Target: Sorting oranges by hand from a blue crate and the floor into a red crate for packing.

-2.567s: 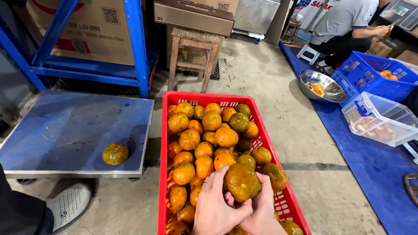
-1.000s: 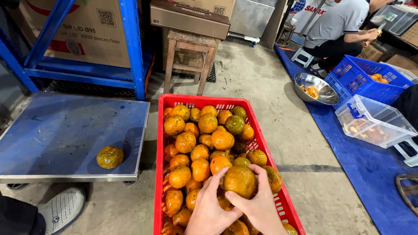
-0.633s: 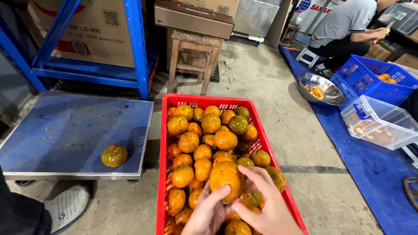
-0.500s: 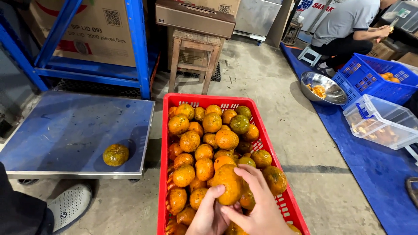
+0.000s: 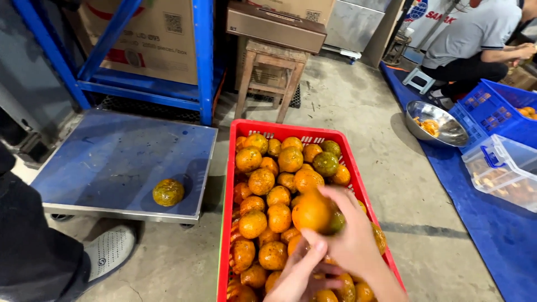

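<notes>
The right hand [image 5: 349, 235] is closed around a large orange [image 5: 312, 212], fingers curled over its top and right side, holding it just above the fruit heap in the red crate [image 5: 232, 168] at lower centre of the frame. The orange is round, so no long axis shows, and its stem end cannot be made out. The left hand [image 5: 299, 274] rests below it with fingers loosely spread, touching fruit; whether it grips anything cannot be told, since the bottom edge cuts it off. The crate's near end is also cut off. A single greenish orange [image 5: 168, 192] lies on the blue platform scale [image 5: 112, 162] at left. Half a second ago the held orange sat lower among the pile; it is now higher and slightly right
</notes>
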